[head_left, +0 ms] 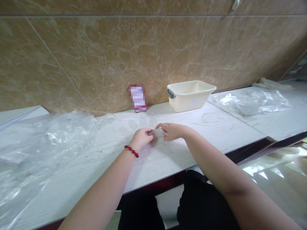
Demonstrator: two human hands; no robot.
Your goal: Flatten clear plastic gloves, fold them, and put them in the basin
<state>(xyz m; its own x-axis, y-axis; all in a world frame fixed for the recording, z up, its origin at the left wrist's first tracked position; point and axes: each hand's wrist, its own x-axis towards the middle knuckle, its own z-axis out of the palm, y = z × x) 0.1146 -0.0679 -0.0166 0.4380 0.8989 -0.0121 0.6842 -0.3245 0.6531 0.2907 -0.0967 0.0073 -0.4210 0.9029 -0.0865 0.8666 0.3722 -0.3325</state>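
Observation:
My left hand (142, 138), with a red bead bracelet at the wrist, pinches a small clear plastic piece (157, 133) between thumb and fingers. The piece is see-through, so its exact shape is hard to make out. Facing it from the other side, my right hand (173, 131) has its index finger stretched over the piece and its thumb apart. Whether those fingertips touch the plastic I cannot tell. Behind my hands, several clear round plastic pieces (142, 120) lie flat on the white wood-grain table (144, 172).
A cream plastic tub (185, 100) with a grey handle stands against the marbled wall. Left of it, a phone-like upright object (138, 98) leans there, blurred out. Large clear plastic bags (64, 134) cover the left side; another clear bag (256, 100) lies right.

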